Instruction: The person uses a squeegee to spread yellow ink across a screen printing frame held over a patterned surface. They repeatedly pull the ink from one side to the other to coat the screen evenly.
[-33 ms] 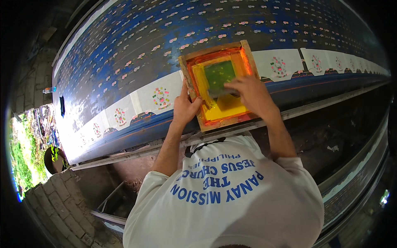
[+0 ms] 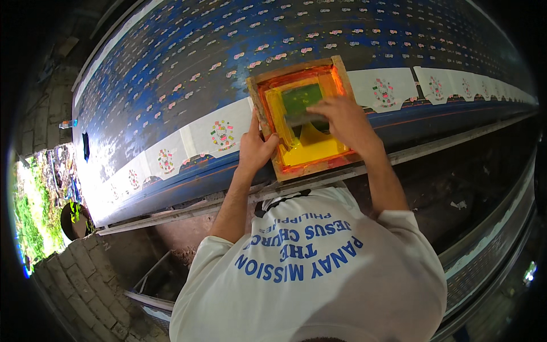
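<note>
A wooden screen-printing frame (image 2: 295, 69) lies tilted slightly over a strip of white fabric on the long table. My left hand (image 2: 256, 148) grips its left side, index finger along the outer edge and thumb over the wood. Inside the frame, my right hand (image 2: 345, 122) is closed on a squeegee (image 2: 297, 120), which rests across the mesh; the fingers cover its right part. Beyond the blade the mesh (image 2: 305, 97) looks green, and on the near side lies yellow ink (image 2: 313, 149). Orange-red stains line the inner edges.
White fabric pieces (image 2: 199, 132) with colourful round prints run along the near edge on the left, and more fabric (image 2: 396, 85) continues right. Small printed marks cover the dark blue tabletop (image 2: 205, 57). A rail (image 2: 444, 137) borders the table's near side. Bricks (image 2: 80, 279) show lower left.
My right hand and the squeegee have shifted slightly away from me over the mesh, and more yellow shows on the near side. My left hand and the frame have stayed put.
</note>
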`<action>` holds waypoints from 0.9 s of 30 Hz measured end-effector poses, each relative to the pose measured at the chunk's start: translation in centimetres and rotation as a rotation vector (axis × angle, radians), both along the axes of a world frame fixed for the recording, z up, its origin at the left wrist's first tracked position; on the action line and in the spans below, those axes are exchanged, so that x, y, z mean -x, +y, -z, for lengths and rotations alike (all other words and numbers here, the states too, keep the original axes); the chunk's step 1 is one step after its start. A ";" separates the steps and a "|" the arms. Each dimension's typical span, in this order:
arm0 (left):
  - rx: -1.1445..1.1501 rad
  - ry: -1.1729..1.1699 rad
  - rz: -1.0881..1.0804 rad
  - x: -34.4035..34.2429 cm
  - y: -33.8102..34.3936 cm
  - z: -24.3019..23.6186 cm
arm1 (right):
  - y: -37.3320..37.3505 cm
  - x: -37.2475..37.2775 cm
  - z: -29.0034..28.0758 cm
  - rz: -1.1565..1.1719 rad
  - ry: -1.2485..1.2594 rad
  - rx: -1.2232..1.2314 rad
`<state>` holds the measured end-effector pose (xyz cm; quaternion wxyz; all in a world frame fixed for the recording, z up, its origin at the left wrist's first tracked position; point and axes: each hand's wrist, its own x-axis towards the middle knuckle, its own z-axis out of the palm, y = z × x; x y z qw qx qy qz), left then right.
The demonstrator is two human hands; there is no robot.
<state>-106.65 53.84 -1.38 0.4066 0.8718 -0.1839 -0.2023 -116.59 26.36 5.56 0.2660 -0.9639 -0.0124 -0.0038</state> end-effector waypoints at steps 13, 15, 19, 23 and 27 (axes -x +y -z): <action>0.017 -0.033 0.051 -1.1 0.4 1.6 | 1.2 0.3 0.7 0.000 0.065 0.049; -0.035 0.020 0.042 -1.0 0.2 0.7 | 2.5 3.5 0.2 0.031 0.031 0.049; -0.086 0.062 0.048 -0.8 -0.3 -0.9 | 3.3 5.0 -0.6 0.054 0.072 0.012; 0.031 -0.039 0.064 -1.1 0.4 1.2 | 1.0 -0.3 -1.7 0.025 0.152 -0.001; 0.030 -0.042 0.083 -1.1 0.1 0.6 | -0.9 -6.7 -1.5 0.131 0.170 -0.037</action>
